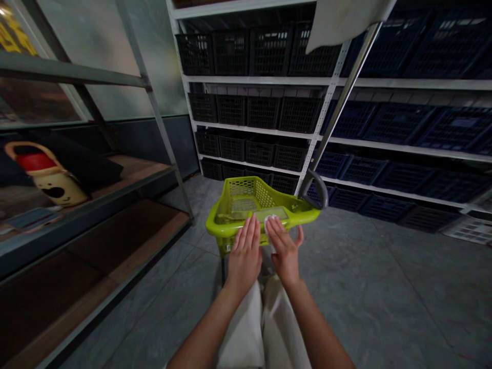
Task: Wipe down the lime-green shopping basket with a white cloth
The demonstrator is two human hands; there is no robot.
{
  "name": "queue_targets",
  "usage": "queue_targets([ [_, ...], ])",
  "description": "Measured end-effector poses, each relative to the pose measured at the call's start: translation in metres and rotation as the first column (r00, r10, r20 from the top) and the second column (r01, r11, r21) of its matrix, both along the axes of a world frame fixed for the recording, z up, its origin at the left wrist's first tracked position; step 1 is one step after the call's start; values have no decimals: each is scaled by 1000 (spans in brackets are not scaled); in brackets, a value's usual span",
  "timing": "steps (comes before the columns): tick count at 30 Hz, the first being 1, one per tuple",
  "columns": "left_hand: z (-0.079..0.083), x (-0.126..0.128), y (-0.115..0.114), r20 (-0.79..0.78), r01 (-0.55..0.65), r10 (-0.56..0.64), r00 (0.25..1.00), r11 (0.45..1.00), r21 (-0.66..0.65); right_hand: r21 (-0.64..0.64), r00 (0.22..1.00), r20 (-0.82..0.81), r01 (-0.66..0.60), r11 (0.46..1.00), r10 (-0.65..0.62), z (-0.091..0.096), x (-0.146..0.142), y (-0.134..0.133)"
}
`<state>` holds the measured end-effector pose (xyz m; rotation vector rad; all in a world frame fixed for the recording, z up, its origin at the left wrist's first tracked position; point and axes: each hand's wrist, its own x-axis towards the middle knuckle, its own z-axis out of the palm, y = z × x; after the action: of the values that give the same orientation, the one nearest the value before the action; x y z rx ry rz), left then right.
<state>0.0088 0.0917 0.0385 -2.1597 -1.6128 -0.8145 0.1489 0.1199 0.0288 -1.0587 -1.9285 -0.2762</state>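
In front of me stands a lime-green shopping cart basket (226, 210) with perforated walls and a flat panel on its near rim. My left hand (246, 251) rests on the near rim with its fingers stretched out and side by side, holding nothing visible. Just beside it, my right hand (283, 251) presses a small white wipe (268, 219) against the rim by the panel. Most of the wipe is hidden under the fingers. A grey looped handle (325, 192) sits at the basket's right corner, where a metal pole (344, 97) rises with a pale sheet at its top.
White shelving (257, 125) with black crates (263, 110) stands ahead, and blue crates (400, 123) fill the right side. On the left rack (154, 179) are a yellow bottle with a red top (54, 177) and a phone (33, 219). Grey tiles (365, 287) cover the floor.
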Motion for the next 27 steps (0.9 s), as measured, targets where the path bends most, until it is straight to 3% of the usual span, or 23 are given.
queue_targets([
  [3, 3, 1, -1, -4, 2, -2, 1000, 1000, -6, 38, 980, -117, 169, 985, -163, -4, 24, 13],
  [5, 3, 4, -1, 1, -4, 4, 1000, 1000, -4, 16, 952, -177, 258, 966, -251, -5, 24, 15],
  [7, 1, 7, 0, 14, -14, 14, 1000, 1000, 3, -3, 961, -156, 233, 973, -230, -5, 9, 10],
  [10, -3, 9, 2, 29, -32, 31, 999, 999, 26, -9, 998, -38, 52, 999, -52, 1, -16, -2],
  [13, -4, 7, 3, 20, -39, 38, 999, 999, 31, -19, 999, 40, -36, 999, 37, 6, -12, -2],
  [20, -2, -1, 3, -27, -12, 13, 1000, 999, 43, 10, 979, -85, 189, 982, -188, 1, 59, 29],
  [27, -4, -11, -3, -7, -2, 2, 1000, 997, 82, 5, 974, -117, 196, 981, -194, 2, 57, 20],
])
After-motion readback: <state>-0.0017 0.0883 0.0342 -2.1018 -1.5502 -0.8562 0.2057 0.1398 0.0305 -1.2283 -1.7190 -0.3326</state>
